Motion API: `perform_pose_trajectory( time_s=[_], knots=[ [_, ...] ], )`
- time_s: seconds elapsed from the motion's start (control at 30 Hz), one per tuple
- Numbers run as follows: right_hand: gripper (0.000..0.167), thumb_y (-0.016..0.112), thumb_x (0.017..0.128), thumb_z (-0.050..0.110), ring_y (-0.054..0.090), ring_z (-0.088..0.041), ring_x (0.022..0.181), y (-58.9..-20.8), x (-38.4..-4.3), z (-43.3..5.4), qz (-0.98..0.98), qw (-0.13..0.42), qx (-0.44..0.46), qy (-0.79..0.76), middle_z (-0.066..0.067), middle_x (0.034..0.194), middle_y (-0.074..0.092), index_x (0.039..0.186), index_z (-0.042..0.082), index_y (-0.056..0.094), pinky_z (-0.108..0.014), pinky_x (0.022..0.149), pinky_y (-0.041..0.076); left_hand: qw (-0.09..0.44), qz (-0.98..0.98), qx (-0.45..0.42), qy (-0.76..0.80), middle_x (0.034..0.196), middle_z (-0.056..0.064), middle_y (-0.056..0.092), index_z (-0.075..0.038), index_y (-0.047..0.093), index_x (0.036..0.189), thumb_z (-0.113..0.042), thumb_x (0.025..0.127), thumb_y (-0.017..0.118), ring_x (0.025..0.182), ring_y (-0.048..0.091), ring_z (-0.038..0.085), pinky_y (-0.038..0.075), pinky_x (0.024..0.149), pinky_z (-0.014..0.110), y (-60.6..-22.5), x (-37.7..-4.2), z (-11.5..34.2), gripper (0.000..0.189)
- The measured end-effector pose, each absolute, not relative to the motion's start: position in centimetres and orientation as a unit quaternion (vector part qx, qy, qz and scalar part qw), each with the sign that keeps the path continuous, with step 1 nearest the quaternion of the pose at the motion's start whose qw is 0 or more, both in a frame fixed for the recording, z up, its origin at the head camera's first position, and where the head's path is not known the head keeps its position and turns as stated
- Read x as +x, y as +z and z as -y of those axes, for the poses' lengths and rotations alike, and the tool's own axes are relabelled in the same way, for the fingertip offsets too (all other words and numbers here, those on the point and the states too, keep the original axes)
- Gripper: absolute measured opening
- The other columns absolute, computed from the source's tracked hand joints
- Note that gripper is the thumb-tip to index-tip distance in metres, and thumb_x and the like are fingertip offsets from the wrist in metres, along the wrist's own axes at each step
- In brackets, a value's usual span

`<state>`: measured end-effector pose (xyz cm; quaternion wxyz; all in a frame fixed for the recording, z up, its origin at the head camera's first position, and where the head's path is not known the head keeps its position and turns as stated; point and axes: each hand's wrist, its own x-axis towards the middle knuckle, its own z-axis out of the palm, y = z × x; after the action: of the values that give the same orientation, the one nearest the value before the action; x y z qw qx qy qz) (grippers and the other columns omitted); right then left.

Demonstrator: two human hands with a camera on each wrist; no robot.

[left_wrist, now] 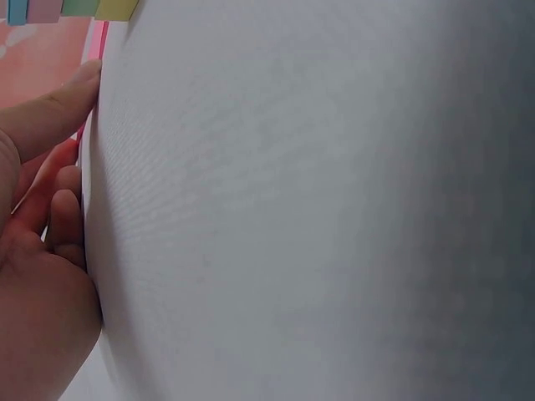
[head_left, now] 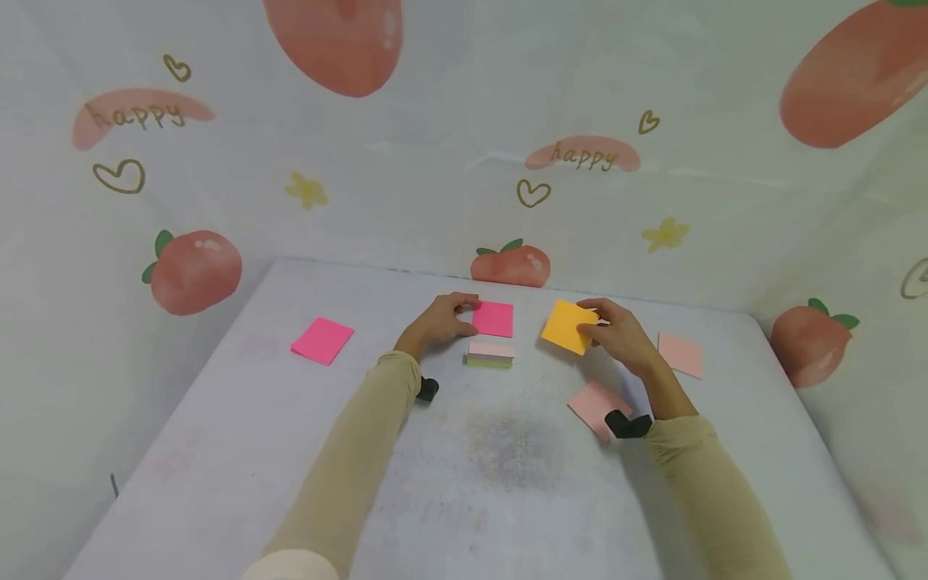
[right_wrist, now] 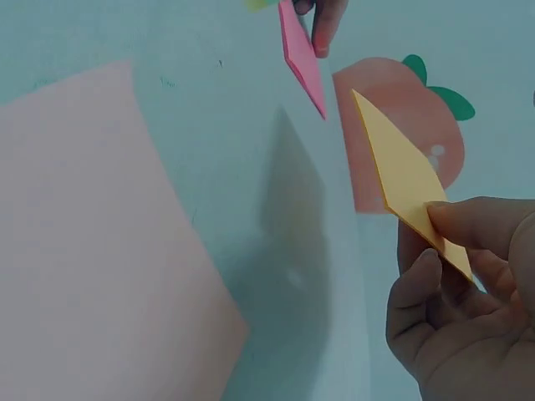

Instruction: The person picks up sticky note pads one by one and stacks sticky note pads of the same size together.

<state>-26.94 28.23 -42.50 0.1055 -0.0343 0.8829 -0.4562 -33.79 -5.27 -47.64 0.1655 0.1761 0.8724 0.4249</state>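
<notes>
My right hand (head_left: 616, 332) pinches an orange sticky note pad (head_left: 568, 329) between thumb and fingers, raised above the table. Its thumb lies on the pad's face in the right wrist view, where the pad (right_wrist: 401, 163) looks pale yellow. Farther left, my left hand (head_left: 441, 319) grips the left edge of a bright pink sticky note pad (head_left: 495, 319), thumb at the near corner and fingers at the far one. Just in front of that pad stands a small pastel stack (head_left: 490, 354), pink on top and green below. The left wrist view shows the hand's side low against the tabletop.
Another bright pink pad (head_left: 322, 341) lies at the left. Two pale pink pads are on the right, one (head_left: 680, 354) beyond my right wrist and one (head_left: 596, 407) partly behind the black wrist camera (head_left: 627, 424). A fruit-patterned wall covering (head_left: 435, 201) borders the table's back.
</notes>
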Motion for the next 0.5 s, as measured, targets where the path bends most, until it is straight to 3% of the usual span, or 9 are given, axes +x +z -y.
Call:
perform_pose_trajectory(
  time_s=[0.23, 0.5],
  knots=[
    [0.052, 0.062, 0.102, 0.023, 0.058, -0.027, 0.096, -42.4, -27.8, -27.7, -0.892, 0.102, -0.029, -0.439, -0.014, 0.112, 0.051, 0.148, 0.006, 0.046, -0.035, 0.087, 0.055, 0.161, -0.869, 0.185, 0.430, 0.157, 0.003, 0.050, -0.010, 0.055, 0.146, -0.012, 0.092, 0.073, 0.141, 0.049, 0.028, 0.038, 0.121, 0.039, -47.7, -33.7, 5.2, 0.057],
    [0.045, 0.062, 0.102, 0.019, 0.057, -0.028, 0.097, -42.0, -28.6, -26.5, -0.888, 0.094, -0.043, -0.448, -0.016, 0.114, 0.055, 0.145, 0.010, 0.052, -0.035, 0.087, 0.059, 0.159, -0.870, 0.181, 0.430, 0.157, 0.003, 0.050, -0.010, 0.055, 0.146, -0.011, 0.092, 0.074, 0.142, 0.049, 0.028, 0.037, 0.122, 0.039, -47.4, -33.5, 5.4, 0.057]
  ],
)
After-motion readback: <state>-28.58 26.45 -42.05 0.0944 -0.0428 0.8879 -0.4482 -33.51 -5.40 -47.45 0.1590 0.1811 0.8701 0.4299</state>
